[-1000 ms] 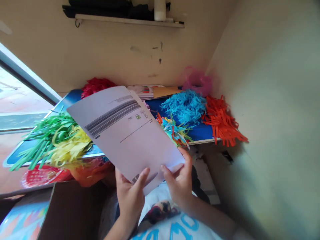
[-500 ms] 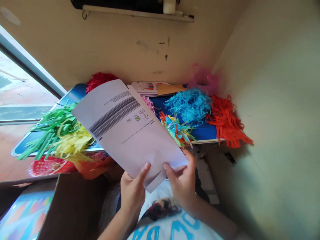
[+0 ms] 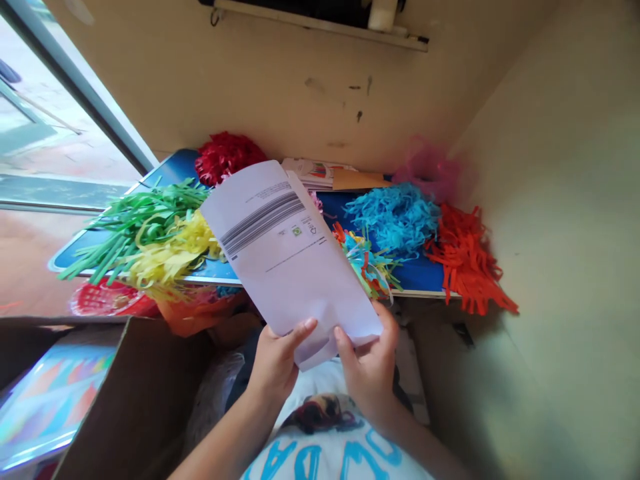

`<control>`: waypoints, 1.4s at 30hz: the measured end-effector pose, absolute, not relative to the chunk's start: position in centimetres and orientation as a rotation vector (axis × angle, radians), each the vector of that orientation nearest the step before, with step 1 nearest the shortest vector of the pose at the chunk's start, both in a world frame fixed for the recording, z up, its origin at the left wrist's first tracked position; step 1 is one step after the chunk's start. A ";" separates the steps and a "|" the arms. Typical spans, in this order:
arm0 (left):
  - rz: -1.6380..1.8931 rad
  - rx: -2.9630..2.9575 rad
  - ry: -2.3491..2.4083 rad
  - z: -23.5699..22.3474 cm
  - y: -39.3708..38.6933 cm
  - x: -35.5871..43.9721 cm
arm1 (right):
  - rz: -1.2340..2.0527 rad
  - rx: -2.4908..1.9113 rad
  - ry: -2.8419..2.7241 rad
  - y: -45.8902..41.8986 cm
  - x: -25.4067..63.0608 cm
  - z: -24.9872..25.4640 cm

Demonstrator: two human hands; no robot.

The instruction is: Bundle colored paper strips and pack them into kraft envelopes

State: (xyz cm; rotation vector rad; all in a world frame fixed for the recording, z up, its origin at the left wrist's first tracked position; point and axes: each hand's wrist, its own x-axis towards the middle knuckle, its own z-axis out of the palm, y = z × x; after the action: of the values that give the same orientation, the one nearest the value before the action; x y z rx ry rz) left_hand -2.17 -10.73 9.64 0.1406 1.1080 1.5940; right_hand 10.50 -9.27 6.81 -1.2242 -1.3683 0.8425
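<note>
Between my two hands is a white printed paper (image 3: 295, 273), with black stripes, small lines of text and a little green logo on its face. It tilts up to the left, and its near end is creased and folded. My left hand (image 3: 280, 353) pinches the lower left edge, thumb on top. My right hand (image 3: 367, 350) grips the lower right corner, its thumb also on top and its fingers behind. Beyond the paper's right edge lies a multicoloured bunch of shredded strips (image 3: 373, 263), partly covered by it.
A blue table (image 3: 325, 201) bears shredded paper heaps: green (image 3: 145, 223), yellow (image 3: 173, 257), dark red (image 3: 230, 157), light blue (image 3: 397, 217) and orange-red (image 3: 465, 260). A brown envelope (image 3: 360, 179) lies at the back. An open cardboard box (image 3: 135, 400) stands at lower left.
The camera view has shifted, so the table and heaps sit differently in the picture. Both hands keep their grip on the paper, whose near end looks slightly more folded.
</note>
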 end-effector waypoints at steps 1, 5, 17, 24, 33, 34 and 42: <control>1.596 0.139 1.102 9.5 -10.7 -2.2 | 0.840 -1.229 -1.366 -9.3 10.5 6.9; 1.596 0.129 1.100 8.9 -10.8 -2.1 | 0.809 -1.250 -1.333 -9.1 10.4 6.9; 1.666 0.264 1.187 7.7 -11.7 -1.6 | 0.805 -1.241 -1.322 -8.3 11.2 5.8; 1.588 0.575 1.329 8.0 -13.0 -0.9 | 0.555 -1.204 -1.244 -7.7 10.4 4.0; 1.557 0.685 1.498 7.6 -12.8 -3.7 | 1.026 -1.059 -1.436 -7.2 12.2 7.7; 1.573 0.677 1.492 7.8 -12.7 -4.1 | 1.078 -1.067 -1.433 -7.1 12.3 8.1; 1.703 0.388 1.096 7.5 -12.4 -1.0 | 0.914 -1.234 -1.203 -6.7 10.9 7.7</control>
State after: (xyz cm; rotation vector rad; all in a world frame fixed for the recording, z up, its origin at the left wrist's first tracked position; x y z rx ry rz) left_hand -1.01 -12.41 7.51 0.3881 1.0957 1.7033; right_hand 10.91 -6.71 7.70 -1.2339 -1.2028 0.9137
